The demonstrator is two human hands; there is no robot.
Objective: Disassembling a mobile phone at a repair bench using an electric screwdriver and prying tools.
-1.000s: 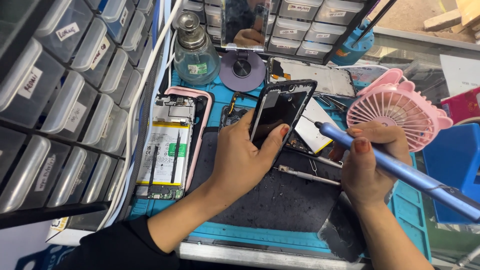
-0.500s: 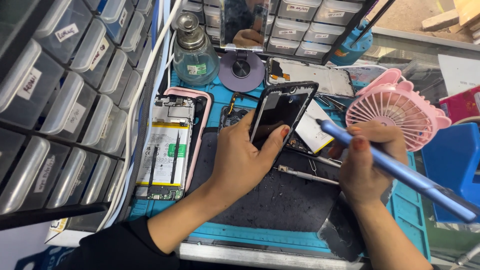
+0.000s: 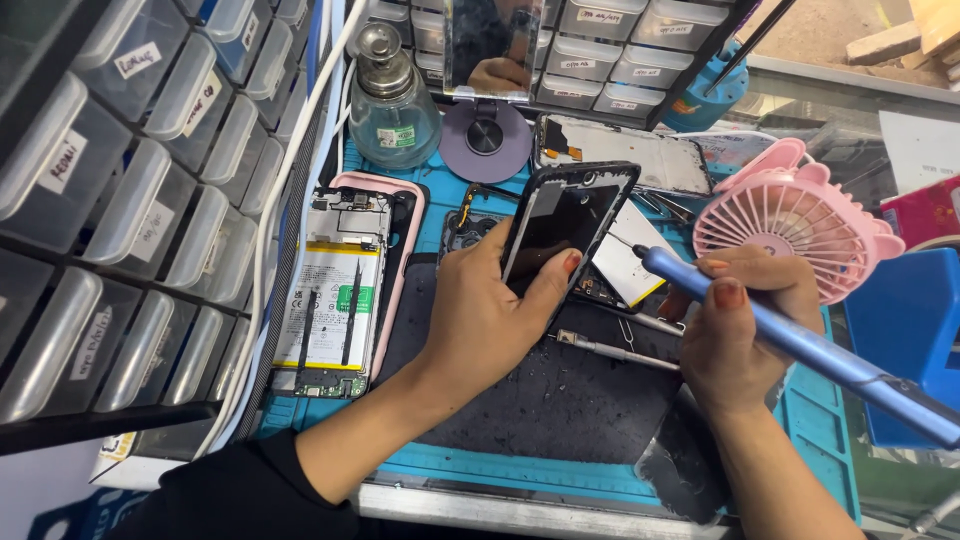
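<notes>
My left hand [image 3: 480,320] grips the black rectangular phone frame [image 3: 565,230], tilted up above the dark mat [image 3: 560,400], long axis running away from me. My right hand [image 3: 740,330] clasps the blue pen-shaped screwdriver [image 3: 800,345], tip just right of the frame.

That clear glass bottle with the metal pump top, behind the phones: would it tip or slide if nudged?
The clear glass bottle looks squat and wide-based, so it probably slides before tipping. Glass suggests it is heavy for its size, breakable and slick. The teal work mat under it likely adds some grip.
</notes>
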